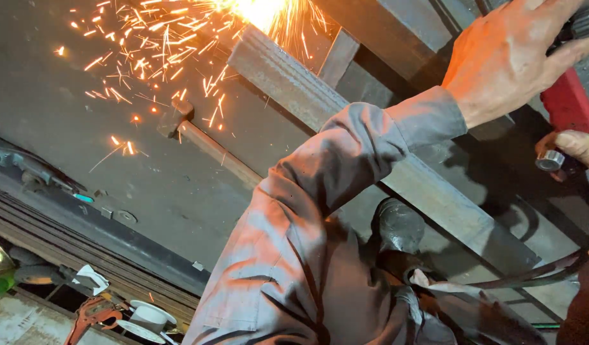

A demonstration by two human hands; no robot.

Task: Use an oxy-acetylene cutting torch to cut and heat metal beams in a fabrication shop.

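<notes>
Nearest the lens hung my own left sleeve (294, 255), grey work cloth filling the lower middle of the view and running up toward two o'clock. At its end my left hand (505, 54) lay closed over the top of the red power tool (566, 102), fingers wrapped down around its body. My right hand (578, 150), at three o'clock and mostly cut off by the frame edge, pinched a small silver knob (550, 160) on the tool's side; how the rest of its fingers sat I could not tell.

The tool's working end was hidden behind my wrist. A long steel bar (345, 128) ran from twelve o'clock down toward four, and a bright burst of sparks (256, 9) flared at its upper end, scattering toward ten o'clock over the dark metal plate (83, 160). A hammer (179, 121) lay on that plate near eleven.

I judged the cutting or grinding step to be under way. The next move would call for a steady two-handed hold, with the black cable (537, 271) at four o'clock kept clear.
</notes>
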